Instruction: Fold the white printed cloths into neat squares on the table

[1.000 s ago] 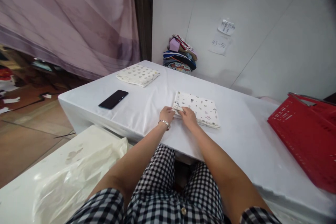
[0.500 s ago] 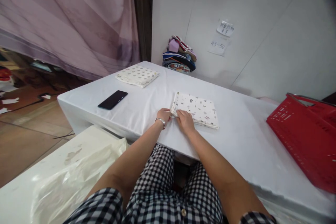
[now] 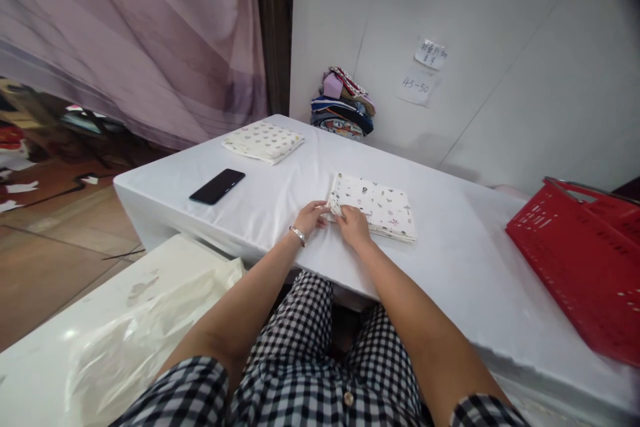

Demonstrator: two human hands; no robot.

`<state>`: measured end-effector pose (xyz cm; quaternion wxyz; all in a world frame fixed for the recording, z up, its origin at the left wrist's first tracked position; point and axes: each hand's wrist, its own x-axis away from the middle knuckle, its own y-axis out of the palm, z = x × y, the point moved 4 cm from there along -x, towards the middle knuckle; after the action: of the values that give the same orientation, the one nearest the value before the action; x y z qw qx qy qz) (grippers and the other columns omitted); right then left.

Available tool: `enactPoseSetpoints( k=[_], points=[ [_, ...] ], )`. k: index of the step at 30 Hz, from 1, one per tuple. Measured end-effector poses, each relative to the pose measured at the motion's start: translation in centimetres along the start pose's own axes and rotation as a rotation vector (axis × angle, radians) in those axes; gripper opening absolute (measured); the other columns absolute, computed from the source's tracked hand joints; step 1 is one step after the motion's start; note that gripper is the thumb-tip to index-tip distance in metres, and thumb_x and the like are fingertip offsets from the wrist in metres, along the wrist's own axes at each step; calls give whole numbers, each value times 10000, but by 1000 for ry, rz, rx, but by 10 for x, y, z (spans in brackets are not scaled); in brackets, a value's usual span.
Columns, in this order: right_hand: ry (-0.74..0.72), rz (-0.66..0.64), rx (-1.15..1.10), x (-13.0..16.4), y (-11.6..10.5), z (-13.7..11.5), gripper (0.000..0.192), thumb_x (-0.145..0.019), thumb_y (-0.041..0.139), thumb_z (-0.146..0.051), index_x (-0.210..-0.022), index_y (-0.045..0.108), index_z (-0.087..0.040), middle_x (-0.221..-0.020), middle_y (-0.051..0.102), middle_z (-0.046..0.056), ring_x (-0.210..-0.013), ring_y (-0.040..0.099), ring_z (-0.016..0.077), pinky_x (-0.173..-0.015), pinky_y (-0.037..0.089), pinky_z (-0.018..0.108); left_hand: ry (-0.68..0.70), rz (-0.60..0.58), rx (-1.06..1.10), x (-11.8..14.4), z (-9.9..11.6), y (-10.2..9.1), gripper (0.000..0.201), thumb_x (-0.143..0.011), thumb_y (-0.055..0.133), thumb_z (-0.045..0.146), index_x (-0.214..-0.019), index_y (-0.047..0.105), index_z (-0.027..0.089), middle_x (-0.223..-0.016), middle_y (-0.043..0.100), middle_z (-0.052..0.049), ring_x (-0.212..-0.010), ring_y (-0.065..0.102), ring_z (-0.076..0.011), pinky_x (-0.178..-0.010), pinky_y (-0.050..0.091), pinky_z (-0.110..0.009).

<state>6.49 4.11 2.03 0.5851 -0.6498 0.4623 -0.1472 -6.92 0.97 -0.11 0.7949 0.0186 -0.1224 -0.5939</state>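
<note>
The folded printed cloth [image 3: 387, 203] lies on the surface [image 3: 465, 267], just beyond the fingers. Right hand [image 3: 356, 227] seems to pinch its nearest corner; left hand [image 3: 307, 220] is beside, its grip unclear. Corner adjusting, I judge, needs next a gentle press.

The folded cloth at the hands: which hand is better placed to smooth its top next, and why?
Probably the right hand: it touches the near left corner of the folded cloth, closer to its middle; the left hand is mostly beside it.
</note>
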Motion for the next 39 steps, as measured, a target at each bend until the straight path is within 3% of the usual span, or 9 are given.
enactPoseSetpoints(
  k=[3, 6, 9, 13, 18, 24, 30, 39],
  points=[
    [48, 11, -4, -5, 0, 3, 162, -875, 444, -240, -926, 591, -195, -927, 625, 45, -905, 521, 186, -762, 352, 275, 64, 91, -156, 1, -2, -8, 271, -793, 517, 199, -1058, 559, 158, -909, 687, -56, -518, 563, -70, -532, 476, -212],
    [98, 33, 10, -6, -1, 6, 176, -879, 417, -253, -858, 584, -199, -851, 612, 37, -831, 522, 181, -687, 345, 266, 160, 224, -571, 5, 0, -10, 179, -769, 561, 243, -925, 628, 185, -845, 679, -33, -663, 602, -121, -661, 481, -250],
    [109, 37, 8, -6, -1, 7, 186, -880, 409, -273, -835, 576, -205, -827, 604, 33, -804, 518, 179, -657, 336, 263, 186, 203, -958, 9, 1, 1, 172, -763, 577, 349, -800, 662, 204, -897, 668, -49, -845, 604, -176, -767, 451, -268],
    [100, 32, 11, -6, 0, 8, 194, -883, 399, -276, -848, 577, -205, -827, 602, 35, -799, 517, 179, -657, 336, 266, 116, 183, -1136, 13, 5, 14, 288, -773, 540, 448, -848, 678, 206, -1017, 643, -93, -895, 609, -219, -757, 446, -289],
    [88, 30, 12, -7, 1, 8, 179, -880, 415, -271, -850, 578, -202, -847, 611, 36, -812, 520, 178, -661, 334, 262, 43, 206, -1077, 14, 10, 21, 321, -775, 518, 474, -803, 681, 199, -902, 671, -117, -802, 637, -247, -667, 463, -309],
    [96, 23, -2, -7, 0, 8, 202, -886, 402, -284, -829, 577, -201, -824, 603, 28, -788, 516, 167, -652, 330, 251, -24, 263, -859, 7, 7, 17, 204, -727, 582, 380, -769, 662, 198, -799, 683, -94, -773, 636, -234, -569, 446, -264],
    [114, 29, -15, -9, -1, 9, 197, -881, 397, -259, -831, 577, -194, -833, 607, 31, -779, 519, 167, -651, 337, 245, -125, 175, -634, -11, 4, 15, 193, -725, 593, 322, -581, 619, 196, -642, 655, -48, -635, 615, -171, -517, 408, -226],
    [-23, 10, 75, 0, 1, -6, 259, -876, 426, -220, -1108, 539, -195, -1065, 607, 72, -1000, 496, 216, -794, 350, 303, -180, 164, -533, -19, 5, 5, 154, -695, 594, 280, -562, 606, 202, -504, 566, -30, -519, 580, -181, -464, 371, -253]
  ],
)
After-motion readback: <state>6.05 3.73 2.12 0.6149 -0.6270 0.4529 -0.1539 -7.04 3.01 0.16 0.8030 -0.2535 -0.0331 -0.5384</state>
